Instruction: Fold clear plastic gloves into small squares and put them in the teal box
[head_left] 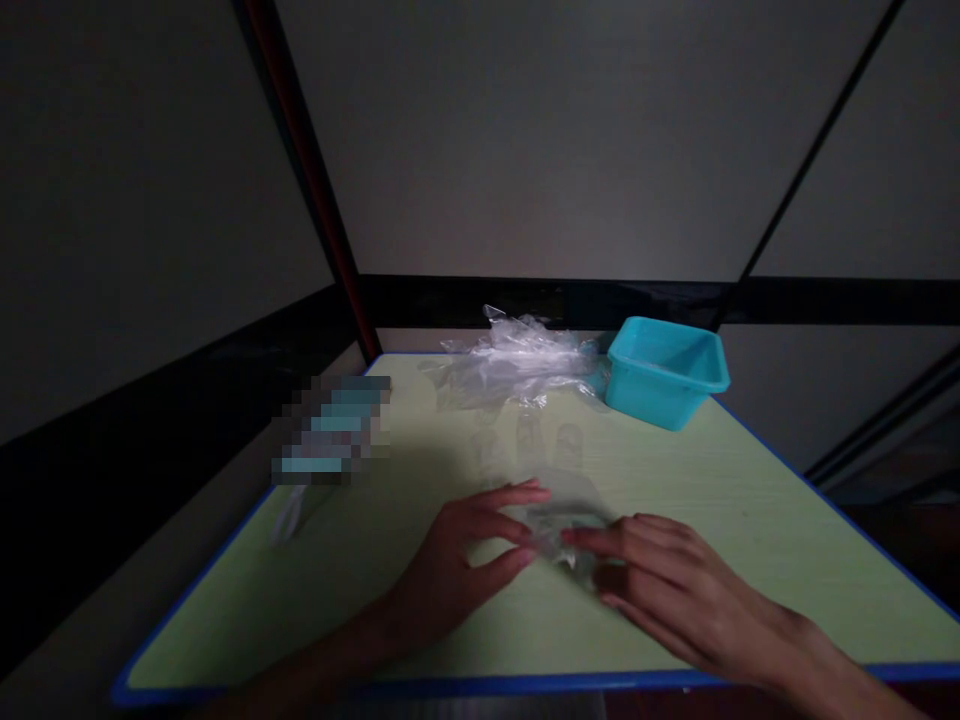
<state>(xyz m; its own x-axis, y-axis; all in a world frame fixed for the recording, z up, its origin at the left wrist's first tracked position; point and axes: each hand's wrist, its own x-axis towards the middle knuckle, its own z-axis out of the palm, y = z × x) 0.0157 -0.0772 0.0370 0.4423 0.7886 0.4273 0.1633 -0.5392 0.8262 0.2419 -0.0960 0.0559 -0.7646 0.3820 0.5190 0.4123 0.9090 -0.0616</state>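
A clear disposable plastic glove (564, 488) lies on the table in front of me, its finger parts pointing away. My left hand (469, 545) has its thumb and a finger closed on the crumpled near end of the glove, while another finger stretches over it. From the other side, my right hand (675, 585) pinches the same end, with its fingers curled and partly blurred. Beyond the flat glove rests a crumpled heap of clear plastic gloves (517, 360).
A turquoise plastic basket (664, 395) stands at the back right. Toward the left edge is a pixelated object (334, 430) with a pale loop (289, 515) beside it. The light green table (750, 560) has a blue rim, and panelled walls rise behind it.
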